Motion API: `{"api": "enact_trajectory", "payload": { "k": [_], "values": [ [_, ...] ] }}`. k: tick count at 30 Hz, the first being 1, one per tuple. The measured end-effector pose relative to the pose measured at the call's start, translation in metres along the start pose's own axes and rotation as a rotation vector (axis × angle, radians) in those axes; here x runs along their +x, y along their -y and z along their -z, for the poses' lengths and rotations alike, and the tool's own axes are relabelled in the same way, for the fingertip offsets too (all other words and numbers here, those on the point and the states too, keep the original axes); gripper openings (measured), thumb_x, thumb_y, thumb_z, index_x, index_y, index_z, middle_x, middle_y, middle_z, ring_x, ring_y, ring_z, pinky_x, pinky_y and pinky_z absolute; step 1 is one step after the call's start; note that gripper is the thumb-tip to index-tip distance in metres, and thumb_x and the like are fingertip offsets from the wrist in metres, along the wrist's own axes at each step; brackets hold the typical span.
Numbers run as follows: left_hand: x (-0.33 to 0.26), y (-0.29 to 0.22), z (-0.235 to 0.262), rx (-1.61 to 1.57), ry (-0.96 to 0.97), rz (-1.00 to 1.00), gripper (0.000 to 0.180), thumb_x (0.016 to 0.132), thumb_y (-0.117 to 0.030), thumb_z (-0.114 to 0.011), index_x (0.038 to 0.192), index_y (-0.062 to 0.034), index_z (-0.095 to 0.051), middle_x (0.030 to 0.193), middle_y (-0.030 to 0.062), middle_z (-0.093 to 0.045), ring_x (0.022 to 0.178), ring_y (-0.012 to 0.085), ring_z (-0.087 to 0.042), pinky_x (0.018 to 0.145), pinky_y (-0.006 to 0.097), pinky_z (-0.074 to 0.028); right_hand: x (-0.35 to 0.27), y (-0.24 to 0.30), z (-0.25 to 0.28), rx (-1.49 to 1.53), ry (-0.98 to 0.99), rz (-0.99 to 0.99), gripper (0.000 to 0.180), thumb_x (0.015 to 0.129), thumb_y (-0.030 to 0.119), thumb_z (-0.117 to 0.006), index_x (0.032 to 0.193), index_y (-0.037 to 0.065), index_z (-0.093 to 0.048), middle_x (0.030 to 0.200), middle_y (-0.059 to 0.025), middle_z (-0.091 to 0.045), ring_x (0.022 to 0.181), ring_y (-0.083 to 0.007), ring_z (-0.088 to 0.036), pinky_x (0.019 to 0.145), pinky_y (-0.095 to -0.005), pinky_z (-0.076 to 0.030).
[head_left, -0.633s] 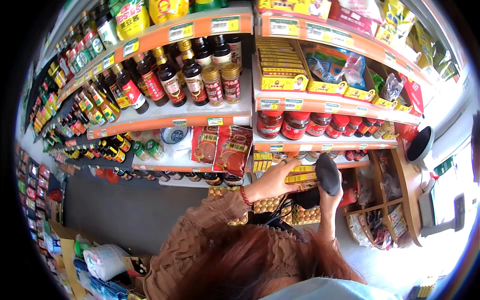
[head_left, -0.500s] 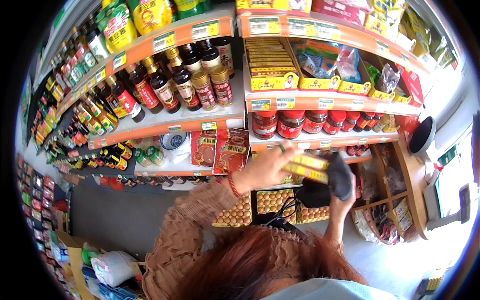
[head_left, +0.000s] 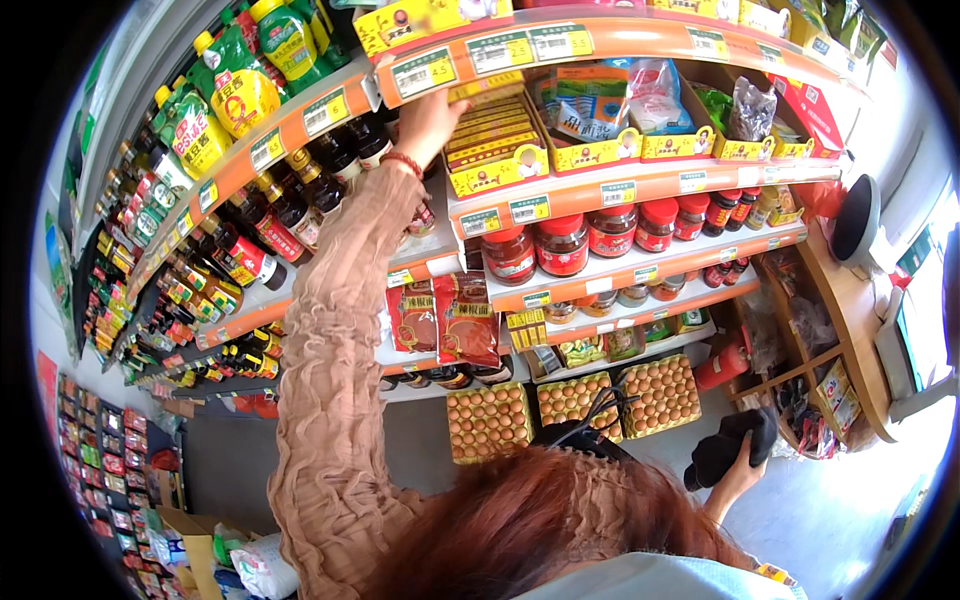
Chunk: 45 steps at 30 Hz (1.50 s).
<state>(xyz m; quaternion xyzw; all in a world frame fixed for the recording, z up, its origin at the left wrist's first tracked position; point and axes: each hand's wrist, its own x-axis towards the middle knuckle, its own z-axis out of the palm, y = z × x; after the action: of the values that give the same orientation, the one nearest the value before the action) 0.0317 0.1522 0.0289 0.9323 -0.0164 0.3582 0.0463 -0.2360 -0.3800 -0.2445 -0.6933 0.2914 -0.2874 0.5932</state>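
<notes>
My left hand (head_left: 432, 122) reaches up to the shelf under the top price strip. Its fingers, partly hidden by the shelf edge, close on the end of a flat yellow box (head_left: 488, 87). That box is above a stack of similar thin boxes (head_left: 495, 130) in an open yellow display carton (head_left: 500, 172). Low on the right, away from the shelves, my right hand (head_left: 742, 474) grips a crumpled black cloth (head_left: 735, 445).
Red-lidded jars (head_left: 562, 245) line the shelf below. Dark sauce bottles (head_left: 245, 250) crowd the left shelves, with red packets (head_left: 467, 318) hanging lower. Egg trays (head_left: 490, 422) sit near the floor. A wooden counter (head_left: 850, 330) curves along the right.
My left hand has moved up and left, from beside the black cloth to the carton, with a yellow box. My right hand has lowered to the right, still holding the cloth.
</notes>
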Motion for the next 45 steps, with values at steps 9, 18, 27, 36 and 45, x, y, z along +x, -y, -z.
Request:
{"api": "enact_trajectory", "payload": {
  "k": [9, 18, 27, 36, 45],
  "values": [
    [0.042, 0.016, -0.031, -0.030, 0.150, 0.049, 0.045, 0.083, -0.010, -0.055, 0.127, -0.0119, -0.047, 0.127, 0.0152, -0.048, 0.115, 0.0300, -0.047, 0.094, 0.039, -0.038, 0.009, -0.018, 0.041, -0.086, -0.183, -0.034, 0.040, 0.081, 0.027, -0.067, 0.105, -0.004, -0.061, 0.094, -0.0106, -0.064, 0.083, -0.0178, -0.058, 0.079, -0.0312, -0.045],
    [0.059, 0.015, -0.056, 0.142, 0.108, -0.121, 0.052, 0.082, -0.002, -0.048, 0.132, -0.0148, -0.041, 0.134, 0.0152, -0.040, 0.121, 0.0307, -0.040, 0.099, 0.039, -0.034, 0.014, -0.025, 0.050, -0.164, -0.213, -0.074, 0.036, 0.081, 0.024, -0.066, 0.102, -0.006, -0.062, 0.091, -0.0109, -0.065, 0.081, -0.0173, -0.058, 0.079, -0.0308, -0.045],
    [0.090, 0.045, -0.087, 0.265, 0.146, -0.182, 0.061, 0.081, 0.007, -0.041, 0.137, -0.0178, -0.034, 0.140, 0.0152, -0.032, 0.128, 0.0314, -0.033, 0.103, 0.039, -0.030, 0.019, -0.043, 0.047, -0.184, -0.204, -0.079, 0.041, 0.079, 0.026, -0.068, 0.102, -0.006, -0.061, 0.093, -0.0118, -0.064, 0.084, -0.0181, -0.057, 0.081, -0.0318, -0.044],
    [0.094, 0.063, -0.100, 0.432, 0.137, -0.270, 0.067, 0.080, 0.011, -0.037, 0.140, -0.0183, -0.030, 0.141, 0.0202, -0.031, 0.127, 0.0340, -0.035, 0.102, 0.040, -0.032, 0.020, -0.040, 0.046, -0.155, -0.187, -0.085, 0.040, 0.080, 0.025, -0.068, 0.103, -0.006, -0.061, 0.093, -0.0116, -0.064, 0.084, -0.0189, -0.057, 0.081, -0.0316, -0.044],
    [0.050, -0.083, -0.058, -0.032, 0.258, -0.725, 0.031, 0.076, -0.001, -0.057, 0.104, -0.0122, -0.064, 0.095, 0.0069, -0.063, 0.094, 0.0274, -0.056, 0.085, 0.038, -0.045, 0.029, -0.029, 0.031, 0.049, -0.189, -0.133, 0.037, 0.080, 0.024, -0.068, 0.103, -0.004, -0.062, 0.094, -0.0095, -0.063, 0.083, -0.0167, -0.057, 0.079, -0.0305, -0.045]
  ]
}}
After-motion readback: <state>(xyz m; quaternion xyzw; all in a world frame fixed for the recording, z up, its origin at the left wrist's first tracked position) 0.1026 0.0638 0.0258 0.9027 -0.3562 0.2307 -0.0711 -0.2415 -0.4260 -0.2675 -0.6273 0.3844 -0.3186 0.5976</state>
